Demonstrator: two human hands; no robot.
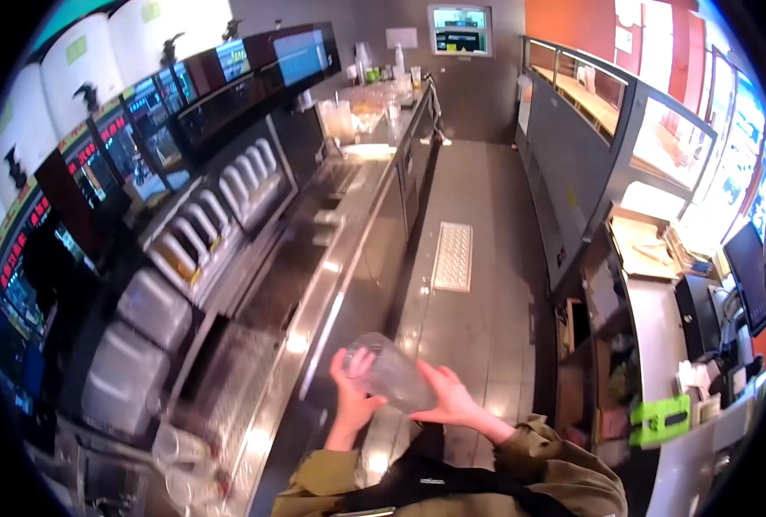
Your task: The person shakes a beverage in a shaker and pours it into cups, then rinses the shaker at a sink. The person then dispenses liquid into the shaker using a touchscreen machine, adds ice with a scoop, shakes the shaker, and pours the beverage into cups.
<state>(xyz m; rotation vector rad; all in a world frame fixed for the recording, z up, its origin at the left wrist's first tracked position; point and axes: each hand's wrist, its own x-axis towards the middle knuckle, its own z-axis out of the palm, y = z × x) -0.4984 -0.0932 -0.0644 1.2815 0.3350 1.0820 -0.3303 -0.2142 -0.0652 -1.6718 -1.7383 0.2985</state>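
Note:
A clear, see-through container (pixel 398 376), jar-like or cup-like and slightly blurred, is tilted in front of my body above the floor. My left hand (pixel 354 398) grips its left end, the thumb along the near side and the fingers seen at or through the clear wall; whether any are inside I cannot tell. At the other end my right hand (pixel 450 399) is closed around the lower right part. No contents show in the container. Brown sleeves and a dark apron are below the hands. Left of them runs the steel counter (pixel 267 422).
Clear cups (pixel 180 448) stand at the counter's near left. Lidded bins (pixel 133 375) and a row of pale-handled containers (pixel 211 228) line the left. A walkway (pixel 478 345) with a white grate (pixel 453 257) runs ahead. Shelves (pixel 607 362) and a monitor (pixel 749 280) are right.

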